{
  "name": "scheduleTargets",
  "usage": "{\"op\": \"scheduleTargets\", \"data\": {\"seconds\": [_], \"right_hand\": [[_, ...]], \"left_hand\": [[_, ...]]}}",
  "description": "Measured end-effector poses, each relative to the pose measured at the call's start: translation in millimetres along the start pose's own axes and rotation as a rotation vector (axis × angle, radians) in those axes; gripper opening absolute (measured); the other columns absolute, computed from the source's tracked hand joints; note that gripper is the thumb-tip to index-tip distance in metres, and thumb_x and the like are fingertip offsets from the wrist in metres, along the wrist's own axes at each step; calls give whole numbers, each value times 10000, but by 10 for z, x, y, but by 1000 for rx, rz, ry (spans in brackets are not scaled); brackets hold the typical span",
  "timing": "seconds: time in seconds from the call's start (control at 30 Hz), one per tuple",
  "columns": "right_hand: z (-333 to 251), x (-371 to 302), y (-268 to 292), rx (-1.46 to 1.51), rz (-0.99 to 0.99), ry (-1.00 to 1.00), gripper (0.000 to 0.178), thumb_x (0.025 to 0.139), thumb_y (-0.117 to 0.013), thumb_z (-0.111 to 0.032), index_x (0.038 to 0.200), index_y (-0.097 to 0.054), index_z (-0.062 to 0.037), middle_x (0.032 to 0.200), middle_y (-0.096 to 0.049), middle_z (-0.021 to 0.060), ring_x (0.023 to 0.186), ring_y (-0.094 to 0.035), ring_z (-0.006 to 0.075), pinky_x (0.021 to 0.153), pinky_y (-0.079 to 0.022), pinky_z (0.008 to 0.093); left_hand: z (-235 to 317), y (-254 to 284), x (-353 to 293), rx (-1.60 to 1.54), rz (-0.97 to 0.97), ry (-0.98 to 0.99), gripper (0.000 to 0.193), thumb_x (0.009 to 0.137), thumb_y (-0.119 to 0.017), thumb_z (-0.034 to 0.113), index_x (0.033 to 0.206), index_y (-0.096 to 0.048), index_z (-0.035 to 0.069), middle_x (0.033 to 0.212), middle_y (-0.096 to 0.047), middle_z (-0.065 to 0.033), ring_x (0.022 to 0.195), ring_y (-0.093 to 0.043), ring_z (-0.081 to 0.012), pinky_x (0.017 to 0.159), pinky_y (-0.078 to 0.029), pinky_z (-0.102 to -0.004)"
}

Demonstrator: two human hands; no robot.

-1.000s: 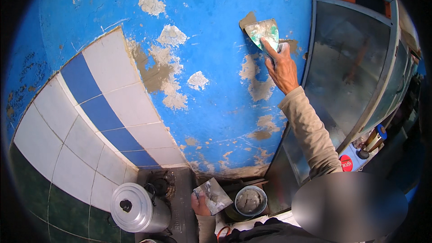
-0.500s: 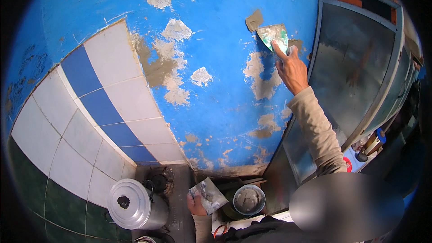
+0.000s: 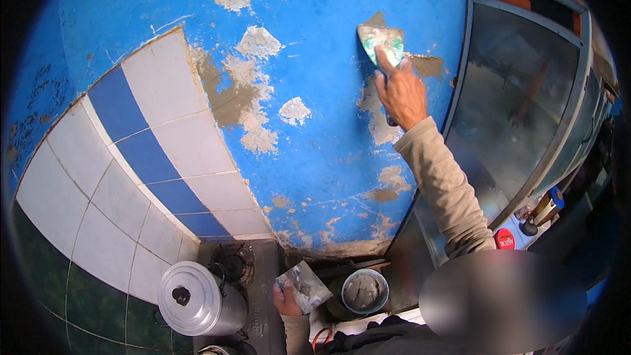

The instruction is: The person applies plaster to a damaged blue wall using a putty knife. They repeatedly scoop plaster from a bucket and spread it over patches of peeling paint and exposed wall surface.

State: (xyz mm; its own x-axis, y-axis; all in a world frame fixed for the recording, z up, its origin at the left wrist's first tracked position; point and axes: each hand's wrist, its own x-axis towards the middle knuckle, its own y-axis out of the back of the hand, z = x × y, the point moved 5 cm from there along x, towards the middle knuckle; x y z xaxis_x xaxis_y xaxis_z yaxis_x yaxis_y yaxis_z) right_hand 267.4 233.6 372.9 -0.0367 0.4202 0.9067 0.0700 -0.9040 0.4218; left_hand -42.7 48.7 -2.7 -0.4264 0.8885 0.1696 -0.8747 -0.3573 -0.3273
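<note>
My right hand (image 3: 403, 95) grips a putty knife (image 3: 383, 41), its index finger stretched along the broad, smeared blade. The blade lies over a damp grey-brown filler patch (image 3: 376, 20) on the blue wall (image 3: 328, 59). Just right of the knife is another fresh patch (image 3: 426, 66), and below it a larger bare patch partly behind my hand. Low down, my left hand (image 3: 287, 300) is closed on a square flat plate (image 3: 305, 288) smeared with grey filler. Beside that plate stands a round tub (image 3: 385, 297) with grey filler (image 3: 361, 290) inside.
A lidded aluminium pot (image 3: 197, 297) stands on a dark stove (image 3: 261, 276) at lower left, beside white and blue tiles (image 3: 164, 85). A metal-framed glass cabinet (image 3: 526, 79) rises close to my right arm. Several whitish bare patches (image 3: 259, 43) dot the wall.
My right hand has moved left and slightly up with the putty knife, whose blade now covers part of the upper filler patch. My left hand and the plate have stayed in place.
</note>
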Motion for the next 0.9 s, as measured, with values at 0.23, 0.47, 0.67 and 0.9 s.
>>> {"op": "scheduleTargets", "data": {"seconds": [0.23, 0.47, 0.67, 0.9], "right_hand": [[5, -351, -28, 33, -208, 61, 540, 834, -576, -196, 1355, -437, -161, 838, -512, 196, 563, -566, 306, 532, -483, 417], [159, -150, 88, -1, -7, 20, 638, 836, -595, -180, 1411, -342, -291, 866, -477, 113, 636, -558, 248, 528, -473, 394], [265, -102, -274, 4, -28, 31, 696, 831, -589, -116, 1439, -292, -281, 890, -464, 114, 663, -547, 243, 533, -484, 382], [259, -305, -490, 0, -75, 29, 687, 835, -493, -19, 1445, -288, -259, 865, -475, 125, 637, -555, 251, 507, -482, 403]], "left_hand": [[-254, 72, 43, 45, -26, 21, 199, 897, -501, 147, 997, -568, -12, 938, -610, -67, 831, -545, -146, 777, -433, -293], [-138, 23, -3, 106, -26, 0, 196, 906, -499, 148, 1004, -563, -9, 942, -610, -63, 833, -543, -141, 779, -432, -285], [-112, 45, -21, 31, -21, 3, 194, 900, -508, 140, 1014, -569, -4, 963, -607, -62, 864, -547, -137, 790, -428, -284], [-173, 9, 48, 1, -39, 3, 173, 905, -491, 98, 1019, -560, -12, 951, -611, -51, 850, -551, -122, 792, -440, -275]]}}
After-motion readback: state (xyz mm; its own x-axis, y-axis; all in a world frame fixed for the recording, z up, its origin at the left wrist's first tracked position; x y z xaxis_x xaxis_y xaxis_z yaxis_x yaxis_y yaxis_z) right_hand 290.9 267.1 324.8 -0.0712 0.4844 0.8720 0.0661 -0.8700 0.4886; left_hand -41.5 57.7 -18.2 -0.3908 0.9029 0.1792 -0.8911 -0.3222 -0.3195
